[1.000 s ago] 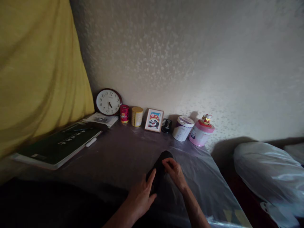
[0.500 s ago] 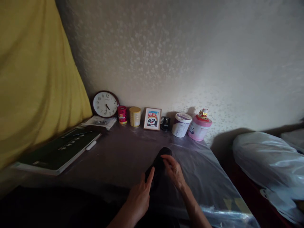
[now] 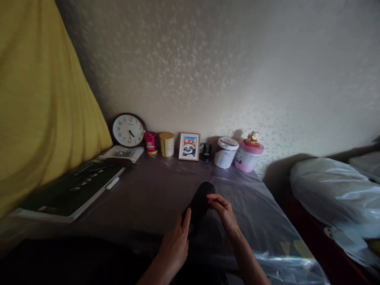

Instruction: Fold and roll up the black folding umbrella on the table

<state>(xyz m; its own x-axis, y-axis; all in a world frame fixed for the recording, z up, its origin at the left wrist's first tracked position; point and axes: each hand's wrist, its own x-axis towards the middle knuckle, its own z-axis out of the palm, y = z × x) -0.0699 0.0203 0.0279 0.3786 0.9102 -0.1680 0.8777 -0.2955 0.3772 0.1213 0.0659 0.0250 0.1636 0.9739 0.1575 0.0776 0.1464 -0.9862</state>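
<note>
A black shoe (image 3: 202, 202), long with a rounded end, is tilted above the near part of the table; its details are lost in the dark. My left hand (image 3: 178, 237) is wrapped round its lower left side, thumb along the near edge. At the shoe's upper right edge, the thumb and index finger of my right hand (image 3: 222, 209) are pinched together. Whatever lies between those fingertips is too small to make out.
Along the wall stand a clock (image 3: 129, 130), a red can (image 3: 151, 143), a yellow-lidded can (image 3: 167, 145), a panda picture frame (image 3: 189, 147), a small black device (image 3: 206, 152), a white tub (image 3: 226, 153) and a pink tub (image 3: 247, 157). A green book (image 3: 71, 188) lies left; plastic-wrapped bundles (image 3: 335, 194) sit right.
My right hand has shifted slightly right along the shoe's edge, its fingers more closely pinched. The left hand keeps its hold. The view has moved a little.
</note>
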